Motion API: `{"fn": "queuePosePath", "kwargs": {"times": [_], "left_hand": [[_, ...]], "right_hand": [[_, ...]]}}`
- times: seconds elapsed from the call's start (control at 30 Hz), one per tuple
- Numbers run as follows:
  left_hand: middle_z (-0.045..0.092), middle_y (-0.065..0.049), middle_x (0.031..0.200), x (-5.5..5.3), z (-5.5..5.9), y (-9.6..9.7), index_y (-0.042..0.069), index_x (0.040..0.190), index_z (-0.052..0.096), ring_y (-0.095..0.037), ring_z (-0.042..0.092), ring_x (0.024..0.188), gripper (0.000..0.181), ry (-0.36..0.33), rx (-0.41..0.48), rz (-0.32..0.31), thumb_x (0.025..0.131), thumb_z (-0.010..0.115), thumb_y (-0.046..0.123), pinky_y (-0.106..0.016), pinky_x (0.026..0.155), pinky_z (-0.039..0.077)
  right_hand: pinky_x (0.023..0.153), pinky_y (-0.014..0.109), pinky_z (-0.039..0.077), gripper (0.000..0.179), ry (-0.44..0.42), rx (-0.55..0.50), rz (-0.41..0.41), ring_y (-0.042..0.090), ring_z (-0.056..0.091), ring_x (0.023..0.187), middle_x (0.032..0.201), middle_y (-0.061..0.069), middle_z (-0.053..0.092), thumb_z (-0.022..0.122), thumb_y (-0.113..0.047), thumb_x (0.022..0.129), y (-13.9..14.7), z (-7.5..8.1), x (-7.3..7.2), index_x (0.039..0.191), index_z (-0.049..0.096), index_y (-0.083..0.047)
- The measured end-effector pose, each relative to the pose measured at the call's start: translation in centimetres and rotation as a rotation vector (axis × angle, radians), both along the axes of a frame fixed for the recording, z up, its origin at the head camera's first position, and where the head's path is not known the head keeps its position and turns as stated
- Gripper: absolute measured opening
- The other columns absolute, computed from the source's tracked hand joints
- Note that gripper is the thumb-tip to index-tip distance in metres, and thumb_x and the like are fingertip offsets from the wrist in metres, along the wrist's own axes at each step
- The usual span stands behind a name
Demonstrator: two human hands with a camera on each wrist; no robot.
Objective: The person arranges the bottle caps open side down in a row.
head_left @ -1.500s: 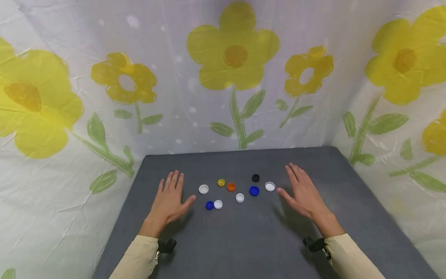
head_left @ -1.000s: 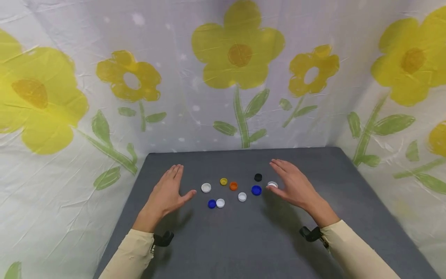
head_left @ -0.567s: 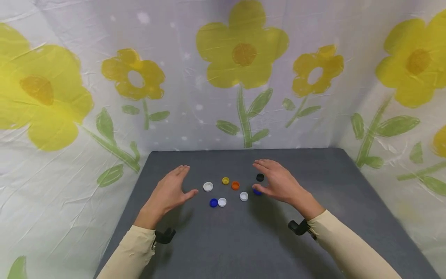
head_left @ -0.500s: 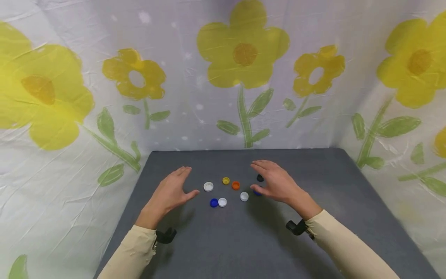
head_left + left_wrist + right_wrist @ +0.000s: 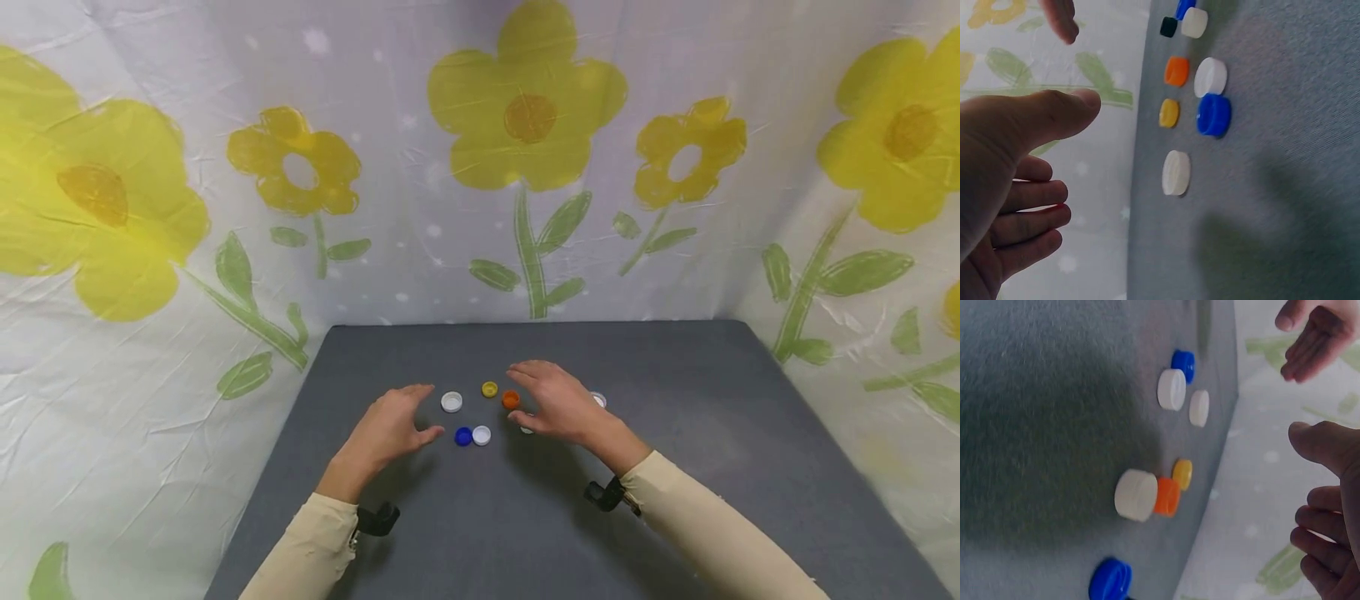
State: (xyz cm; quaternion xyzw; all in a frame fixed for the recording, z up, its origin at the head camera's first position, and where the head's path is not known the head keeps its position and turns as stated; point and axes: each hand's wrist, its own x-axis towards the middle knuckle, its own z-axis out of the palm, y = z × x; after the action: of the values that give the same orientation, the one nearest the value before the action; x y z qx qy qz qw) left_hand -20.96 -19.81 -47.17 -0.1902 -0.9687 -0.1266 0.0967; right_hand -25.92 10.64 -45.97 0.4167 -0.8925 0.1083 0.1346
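Above the table my left hand (image 5: 386, 429) is held empty, fingers together and thumb apart, just left of a large white bottle cap (image 5: 452, 402). A small blue cap (image 5: 463, 436) touches a white cap (image 5: 482, 435) in front of its thumb. My right hand (image 5: 551, 402), also empty, hovers over the right part of the group. Its thumb overlaps another white cap (image 5: 1136, 495) in the head view, and its fingertips are near an orange cap (image 5: 511, 400). A yellow cap (image 5: 490, 389) lies behind. The larger blue cap (image 5: 1110, 580) and black cap (image 5: 1169, 27) are hidden from the head view.
A white cap (image 5: 598, 400) shows past the right hand. The dark grey table (image 5: 480, 533) ends at a white curtain (image 5: 420, 250) printed with yellow flowers, which also rises on both sides. Each wrist carries a black camera mount (image 5: 378, 518).
My right hand has moved left across the caps, covering the black and larger blue ones and uncovering the rightmost white cap. My left hand has shifted slightly right and nearer the caps.
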Motion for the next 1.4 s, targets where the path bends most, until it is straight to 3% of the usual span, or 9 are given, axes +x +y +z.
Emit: {"fn": "queuePosePath", "kwargs": {"times": [0.47,0.67,0.8,1.03,1.23,1.4], "left_hand": [[0.073,-0.012,0.118,-0.1,-3.5,1.2,0.004,0.124,0.069,-0.028,0.071,0.105,0.058,-0.045,0.016,-0.014,0.078,0.087,0.034,-0.044,0.091,0.056],[0.075,-0.012,0.104,-0.1,-5.0,1.4,0.003,0.118,0.071,-0.028,0.073,0.091,0.053,-0.012,0.05,-0.051,0.076,0.088,0.03,-0.046,0.08,0.057],[0.074,-0.009,0.09,-0.2,-5.8,1.5,0.004,0.112,0.072,-0.026,0.071,0.08,0.047,0.006,0.051,-0.041,0.076,0.088,0.029,-0.046,0.071,0.056],[0.075,-0.008,0.089,-0.5,-6.8,2.0,0.007,0.106,0.074,-0.027,0.071,0.08,0.038,-0.008,0.024,-0.013,0.077,0.086,0.029,-0.045,0.07,0.056],[0.067,-0.003,0.073,-0.8,-7.4,2.6,0.013,0.085,0.069,-0.024,0.065,0.067,0.023,-0.001,0.03,-0.017,0.079,0.085,0.028,-0.042,0.059,0.049],[0.067,-0.003,0.073,-1.2,-7.9,2.7,0.015,0.084,0.068,-0.026,0.066,0.069,0.023,0.03,0.008,-0.011,0.079,0.085,0.029,-0.043,0.059,0.049]], "right_hand": [[0.107,0.044,0.045,0.062,0.02,-0.018,0.083,0.028,0.06,0.125,0.133,0.011,0.065,0.08,-0.04,0.083,-3.2,-3.7,-0.2,0.131,0.064,-0.004],[0.106,0.045,0.046,0.061,-0.007,-0.025,0.09,0.031,0.061,0.124,0.131,0.013,0.066,0.081,-0.037,0.082,-4.3,-5.1,0.0,0.13,0.064,-0.003],[0.106,0.043,0.047,0.057,0.0,-0.028,0.104,0.03,0.061,0.123,0.128,0.013,0.066,0.081,-0.033,0.082,-5.0,-5.8,0.1,0.126,0.066,-0.003],[0.106,0.043,0.046,0.049,0.043,0.006,0.12,0.031,0.06,0.123,0.129,0.014,0.065,0.081,-0.032,0.082,-6.1,-6.8,0.1,0.119,0.068,-0.003],[0.109,0.043,0.044,0.043,0.025,0.011,0.112,0.032,0.059,0.125,0.131,0.016,0.065,0.08,-0.031,0.083,-6.9,-7.3,0.1,0.115,0.071,-0.004],[0.109,0.042,0.043,0.036,0.025,0.026,0.1,0.03,0.059,0.124,0.129,0.014,0.065,0.08,-0.032,0.083,-7.5,-7.7,0.1,0.106,0.073,-0.006]]}}
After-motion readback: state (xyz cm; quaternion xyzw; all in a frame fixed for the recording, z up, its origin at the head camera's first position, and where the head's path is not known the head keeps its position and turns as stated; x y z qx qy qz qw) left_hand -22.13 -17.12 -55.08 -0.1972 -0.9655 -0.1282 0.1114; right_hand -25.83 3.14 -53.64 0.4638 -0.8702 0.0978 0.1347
